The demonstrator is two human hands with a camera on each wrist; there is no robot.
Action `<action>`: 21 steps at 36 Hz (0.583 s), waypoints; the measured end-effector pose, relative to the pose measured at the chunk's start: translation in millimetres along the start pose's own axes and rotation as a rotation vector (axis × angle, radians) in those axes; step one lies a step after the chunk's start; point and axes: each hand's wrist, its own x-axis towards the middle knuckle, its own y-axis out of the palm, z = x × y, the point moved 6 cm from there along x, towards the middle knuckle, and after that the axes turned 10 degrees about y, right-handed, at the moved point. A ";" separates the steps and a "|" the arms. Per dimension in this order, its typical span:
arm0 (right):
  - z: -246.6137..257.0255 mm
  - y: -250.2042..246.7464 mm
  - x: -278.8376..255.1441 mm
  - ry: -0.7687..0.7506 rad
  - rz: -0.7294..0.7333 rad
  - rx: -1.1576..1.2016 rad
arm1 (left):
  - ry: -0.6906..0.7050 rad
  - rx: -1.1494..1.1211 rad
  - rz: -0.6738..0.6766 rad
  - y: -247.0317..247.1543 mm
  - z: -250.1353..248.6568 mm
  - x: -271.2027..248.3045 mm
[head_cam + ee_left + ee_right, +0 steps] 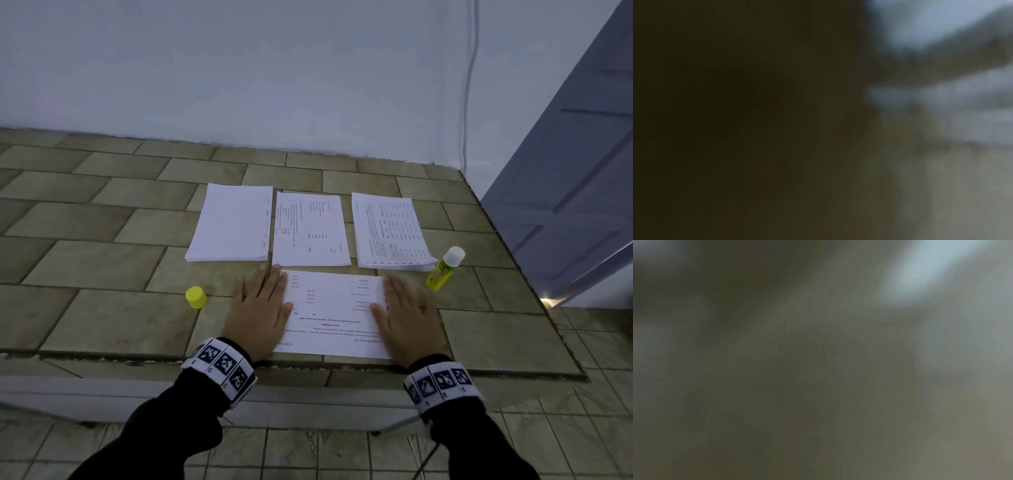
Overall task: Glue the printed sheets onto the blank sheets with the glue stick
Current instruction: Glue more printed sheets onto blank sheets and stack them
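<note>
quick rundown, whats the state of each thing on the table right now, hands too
glue stick: uncapped, lying tilted against the right stack
yellow cap: off, alone on the table
printed sheet: flat, print up, pressed at both ends
left hand: flat, on the sheet's left edge
right hand: flat, on its right edge
blank stack: squared, untouched
middle stack: printed, untouched
right stack: printed, untouched

The worktop [102,260] carries a tile-pattern covering, olive-brown and matt, with a worn, frayed front edge. The printed sheet [335,318] and the three stacks [233,222] behind it are thin matt white paper. The glue stick [443,269] and its loose yellow cap [196,296] look like smooth plastic, the cap faintly glossy.
</note>
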 end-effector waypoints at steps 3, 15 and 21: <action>-2.4 -3.0 0.3 0.008 -0.035 -0.050 | -0.003 -0.005 0.003 -0.6 -1.5 0.6; 130.3 18.8 -24.3 -0.378 0.067 0.072 | 0.007 0.031 0.043 1.1 -2.6 1.3; 98.8 21.8 -12.3 -0.318 0.002 0.024 | 0.013 0.039 -0.001 -1.6 -3.4 1.4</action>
